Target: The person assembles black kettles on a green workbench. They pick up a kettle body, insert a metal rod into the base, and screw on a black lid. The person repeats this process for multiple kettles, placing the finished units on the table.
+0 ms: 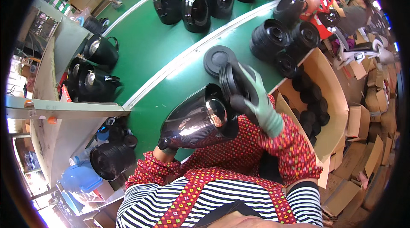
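A glossy black vacuum jug body [188,121] lies tilted in front of me, its wide open end toward the right with a shiny liner showing inside. My left hand [168,151] holds it from beneath by the narrow end; the jug hides the fingers. In a green glove with dark fingers, my right hand [254,95] is closed round a black ribbed round base cap [229,81] at the jug's open end. Whether cap and jug touch is hard to tell. Just beyond, another flat black disc [219,59] lies on the green table [171,85].
Black jugs [195,10] stand in rows beyond the white rail [188,53]. Stacked black caps [269,38] sit at the right, beside a carton [337,95] holding more. Further jugs [100,49] and a blue container [79,181] are at left. A person [356,10] works far right.
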The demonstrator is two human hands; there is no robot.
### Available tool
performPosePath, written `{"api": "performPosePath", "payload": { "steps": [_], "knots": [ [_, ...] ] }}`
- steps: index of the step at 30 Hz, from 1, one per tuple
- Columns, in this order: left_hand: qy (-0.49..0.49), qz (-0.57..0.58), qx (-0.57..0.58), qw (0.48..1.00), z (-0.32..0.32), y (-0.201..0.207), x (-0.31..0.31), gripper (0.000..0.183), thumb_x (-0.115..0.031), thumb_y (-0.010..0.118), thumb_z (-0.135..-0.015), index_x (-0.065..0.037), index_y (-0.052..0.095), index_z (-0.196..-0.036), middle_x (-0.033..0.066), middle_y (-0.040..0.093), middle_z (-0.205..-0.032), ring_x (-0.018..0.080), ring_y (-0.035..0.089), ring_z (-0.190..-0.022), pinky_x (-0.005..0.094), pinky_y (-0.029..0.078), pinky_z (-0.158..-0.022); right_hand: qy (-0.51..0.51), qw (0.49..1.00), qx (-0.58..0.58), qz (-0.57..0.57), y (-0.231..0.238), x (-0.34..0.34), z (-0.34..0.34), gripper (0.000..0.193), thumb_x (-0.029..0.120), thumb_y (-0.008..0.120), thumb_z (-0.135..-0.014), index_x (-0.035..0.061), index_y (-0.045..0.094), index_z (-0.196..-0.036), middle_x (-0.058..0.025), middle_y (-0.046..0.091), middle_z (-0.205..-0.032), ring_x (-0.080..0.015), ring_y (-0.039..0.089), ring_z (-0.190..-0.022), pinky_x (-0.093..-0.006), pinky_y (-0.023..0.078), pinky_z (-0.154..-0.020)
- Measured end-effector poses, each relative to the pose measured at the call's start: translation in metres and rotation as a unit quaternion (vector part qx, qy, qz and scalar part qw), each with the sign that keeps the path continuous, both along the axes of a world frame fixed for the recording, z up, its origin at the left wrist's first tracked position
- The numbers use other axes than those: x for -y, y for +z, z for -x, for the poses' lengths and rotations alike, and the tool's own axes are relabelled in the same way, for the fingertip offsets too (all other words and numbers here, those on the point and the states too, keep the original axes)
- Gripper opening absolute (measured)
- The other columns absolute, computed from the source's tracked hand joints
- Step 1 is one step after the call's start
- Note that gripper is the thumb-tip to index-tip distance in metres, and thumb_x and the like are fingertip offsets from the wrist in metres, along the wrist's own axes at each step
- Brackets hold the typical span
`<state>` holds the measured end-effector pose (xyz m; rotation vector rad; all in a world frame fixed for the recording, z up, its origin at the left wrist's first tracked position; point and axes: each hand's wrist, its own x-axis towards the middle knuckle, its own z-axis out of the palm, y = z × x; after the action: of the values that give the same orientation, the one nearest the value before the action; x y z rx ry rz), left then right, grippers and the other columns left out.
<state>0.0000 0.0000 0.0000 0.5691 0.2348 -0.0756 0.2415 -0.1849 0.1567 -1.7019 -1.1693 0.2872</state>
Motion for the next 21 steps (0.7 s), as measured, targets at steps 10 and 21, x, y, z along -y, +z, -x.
{"api": "performPosePath", "payload": {
  "steps": [10, 21],
  "knots": [
    [-0.136, -0.154, 0.082, 0.975, -0.046, 0.081, 0.057, 0.045, -0.013, 0.055, -0.11, -0.001, 0.049, -0.153, 0.0181, 0.054, -0.155, 0.0273, 0.058, -0.138, 0.0417, 0.049, -0.118, -0.034, 0.991, -0.121, -0.052, 0.04, 0.112, 0.072, 0.102, 0.065, 0.069, -0.092, 0.0001, 0.037, -0.163, -0.024, 0.037, -0.165, -0.0394, 0.034, -0.153, -0.0481, 0.024, -0.126],
    [-0.024, -0.516, 0.204, 0.831, -0.061, 0.129, 0.079, 0.039, -0.012, 0.078, -0.088, 0.001, 0.071, -0.123, 0.0244, 0.06, -0.146, 0.0338, 0.069, -0.121, 0.037, 0.056, -0.102, -0.136, 0.952, -0.21, -0.177, 0.033, 0.16, 0.093, 0.09, 0.059, 0.061, -0.102, -0.0016, 0.034, -0.163, -0.0205, 0.038, -0.165, -0.0346, 0.036, -0.152, -0.0415, 0.027, -0.125]
  ]
}}
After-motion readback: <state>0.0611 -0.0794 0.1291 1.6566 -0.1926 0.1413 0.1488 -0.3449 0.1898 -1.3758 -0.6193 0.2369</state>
